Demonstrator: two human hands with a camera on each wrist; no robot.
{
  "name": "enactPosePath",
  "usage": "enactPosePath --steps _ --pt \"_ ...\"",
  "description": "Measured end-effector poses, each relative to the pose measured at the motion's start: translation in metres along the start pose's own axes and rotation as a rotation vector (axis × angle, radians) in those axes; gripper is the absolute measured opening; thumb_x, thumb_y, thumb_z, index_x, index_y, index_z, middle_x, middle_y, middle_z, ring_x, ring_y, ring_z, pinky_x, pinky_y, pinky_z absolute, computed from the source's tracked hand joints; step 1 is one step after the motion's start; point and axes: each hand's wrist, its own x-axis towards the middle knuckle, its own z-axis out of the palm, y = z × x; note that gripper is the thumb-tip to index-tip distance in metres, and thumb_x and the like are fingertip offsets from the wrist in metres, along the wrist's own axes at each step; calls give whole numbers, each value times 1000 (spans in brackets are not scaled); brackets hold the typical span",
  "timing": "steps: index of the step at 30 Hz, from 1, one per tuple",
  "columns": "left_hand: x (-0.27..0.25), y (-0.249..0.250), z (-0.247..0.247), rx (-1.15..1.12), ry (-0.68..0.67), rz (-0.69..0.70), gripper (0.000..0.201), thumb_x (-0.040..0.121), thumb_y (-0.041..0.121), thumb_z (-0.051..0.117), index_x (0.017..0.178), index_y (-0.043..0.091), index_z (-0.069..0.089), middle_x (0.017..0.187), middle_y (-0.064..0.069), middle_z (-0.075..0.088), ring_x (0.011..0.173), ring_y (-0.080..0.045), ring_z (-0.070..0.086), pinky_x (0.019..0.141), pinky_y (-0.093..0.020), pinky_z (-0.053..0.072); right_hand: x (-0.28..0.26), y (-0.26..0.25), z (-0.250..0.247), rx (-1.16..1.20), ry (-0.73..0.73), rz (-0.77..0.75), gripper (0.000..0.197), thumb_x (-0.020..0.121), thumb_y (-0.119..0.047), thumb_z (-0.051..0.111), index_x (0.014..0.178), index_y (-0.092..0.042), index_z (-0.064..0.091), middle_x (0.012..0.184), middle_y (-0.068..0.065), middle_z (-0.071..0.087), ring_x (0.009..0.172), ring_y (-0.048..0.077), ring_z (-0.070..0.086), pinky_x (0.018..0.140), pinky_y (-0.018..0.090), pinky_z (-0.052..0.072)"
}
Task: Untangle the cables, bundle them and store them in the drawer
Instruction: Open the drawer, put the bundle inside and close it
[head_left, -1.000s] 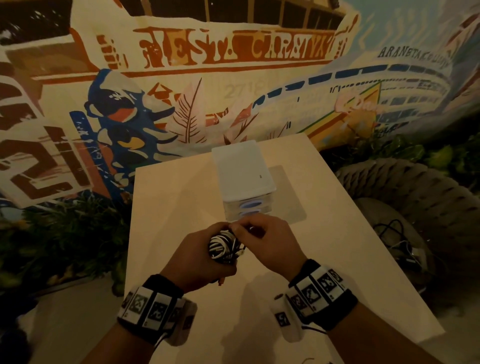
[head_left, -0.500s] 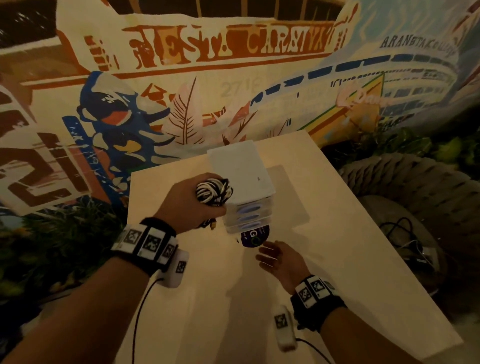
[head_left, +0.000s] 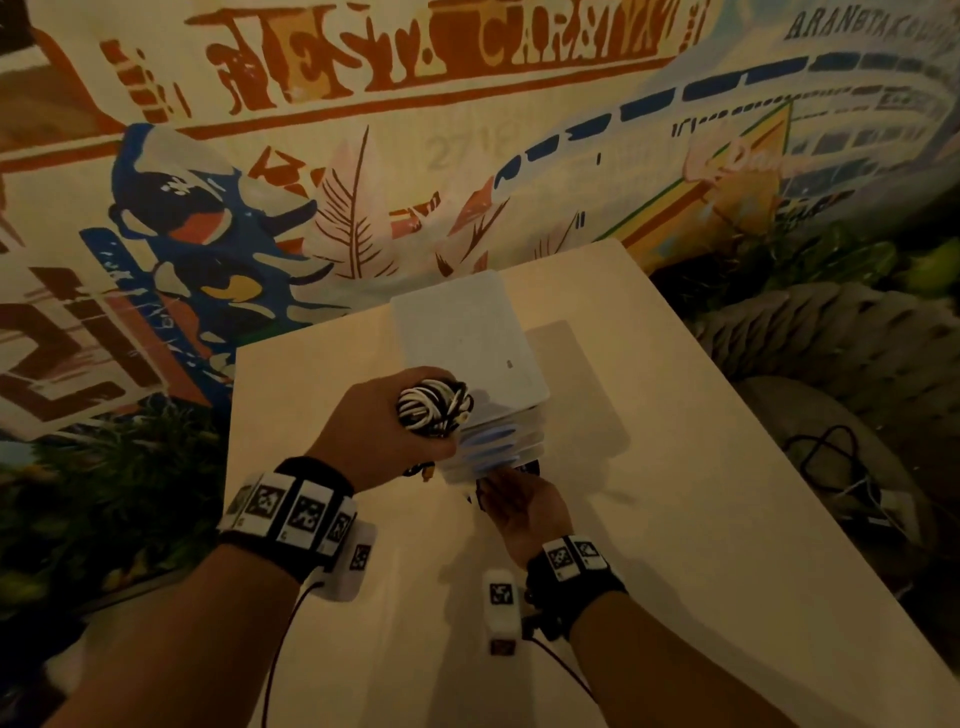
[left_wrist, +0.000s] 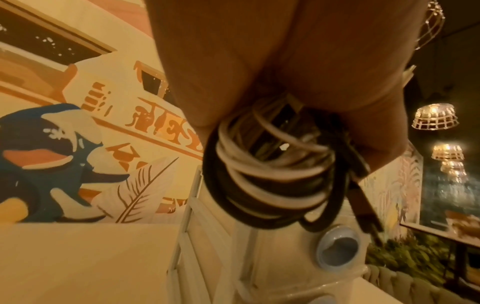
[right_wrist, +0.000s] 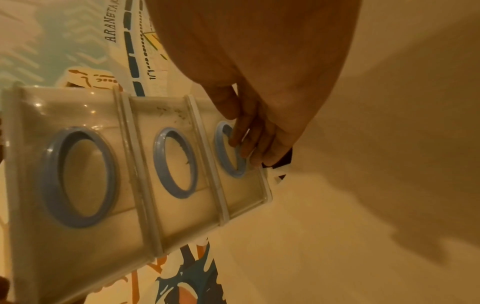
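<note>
Cables, black and white, wound into a tight round bundle sit in my left hand, whose fingers curl around the coil and pinch it firmly. I hold it raised in front of the top drawer of the small white plastic drawer unit, close to its upper front edge. In the left wrist view the bundle hangs below my palm with a dark connector end dangling beside it, above one blue ring handle. My left forearm reaches forward from the lower left, the wrist banded with black-and-white markers.

My right hand is low, at the base of the unit's front, palm turned sideways. In the right wrist view its fingertips hook onto the blue oval ring handle of the bottom drawer, loosely bent around its rim. All three drawers look closed. The unit stands on the pale wooden desk, near its far edge by the painted wall.
</note>
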Motion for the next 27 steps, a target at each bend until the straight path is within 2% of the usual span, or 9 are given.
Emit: enactPosePath --steps 5,9,11,13,16,19,23,25,27 --pt "0 3 2 10 -17 14 52 67 37 75 118 29 67 99 16 67 92 0 59 79 3 38 7 2 4 79 4 -73 25 104 -15 51 123 -4 64 122 16 67 108 32 65 98 43 50" --pt "5 1 2 -18 -40 -32 54 64 46 74 116 35 65 99 20 68 88 7 59 76 2 39 1 7 11 74 -18 -85 18 103 -14 54 111 -8 68 107 14 70 95 30 68 82 40 55" --pt "6 0 3 -28 -34 -32 57 62 53 71 115 33 66 100 18 69 90 4 60 77 0 41 -5 10 6 84 -23 -92 20 100 -10 53 112 -5 68 97 14 73 87 31 69 76 40 58" --pt "6 1 4 -16 -32 -36 56 65 49 74 116 29 68 101 15 69 91 -1 60 77 -2 42 -17 13 -7 117 -36 -87 25 98 -8 51 117 -1 65 98 18 74 89 34 70 76 40 59" --pt "5 4 4 -19 -30 -65 47 72 31 86 115 27 68 102 12 70 94 -7 62 78 -4 41 -40 20 -34 125 -34 -58 25 97 -6 51 117 2 64 97 21 71 86 35 69 72 40 61" --pt "4 8 3 -32 -40 -73 52 65 46 79 112 29 69 102 10 71 93 -9 62 83 -18 48 -58 29 -61 127 -16 -29 22 95 -5 52 112 0 65 98 22 70 84 35 72 72 39 62" --pt "5 13 2 -26 -48 -97 43 74 27 86 113 27 68 103 8 71 96 -13 63 90 -32 53 -73 38 -85 104 62 32 28 97 -7 51 119 1 66 111 22 73 94 35 71 78 41 59" --pt "4 16 1 -1 -48 -116 44 75 25 87 115 25 68 105 5 71 98 -16 64 91 -34 53 -80 39 -91 75 87 51 29 98 -8 52 121 1 66 107 21 74 94 34 70 80 41 56" --pt "-1 21 3 26 -34 -124 47 74 31 85 117 25 68 104 4 72 98 -19 65 91 -36 53 -85 38 -94 69 91 56 30 99 -8 52 123 2 65 108 21 73 95 34 69 83 41 55"
